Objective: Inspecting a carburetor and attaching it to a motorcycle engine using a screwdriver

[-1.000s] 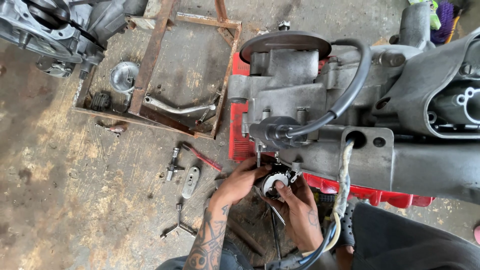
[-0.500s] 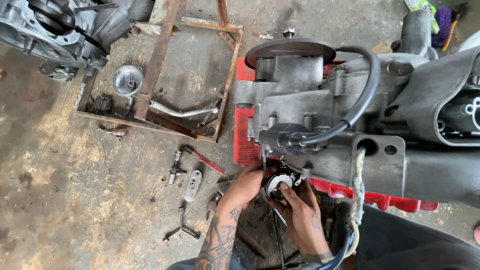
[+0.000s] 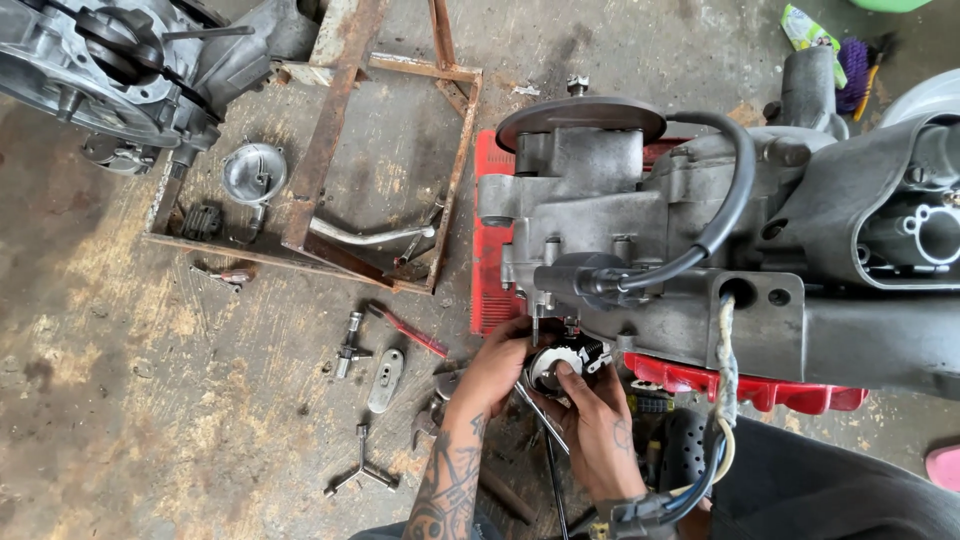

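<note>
My left hand [image 3: 497, 362] and right hand [image 3: 590, 400] both close around a small round metal part [image 3: 556, 362]. It sits just under the grey engine [image 3: 640, 220].

The engine [image 3: 700, 240] sits on the crate [image 3: 760, 385], right of the frame [image 3: 330, 150].

Both forearms reached forward side by side, the tattooed left hand [image 3: 497, 362] curled with fingers bent inward, the right hand [image 3: 590, 405] beside it, fingers curled and nearly touching the left.
</note>
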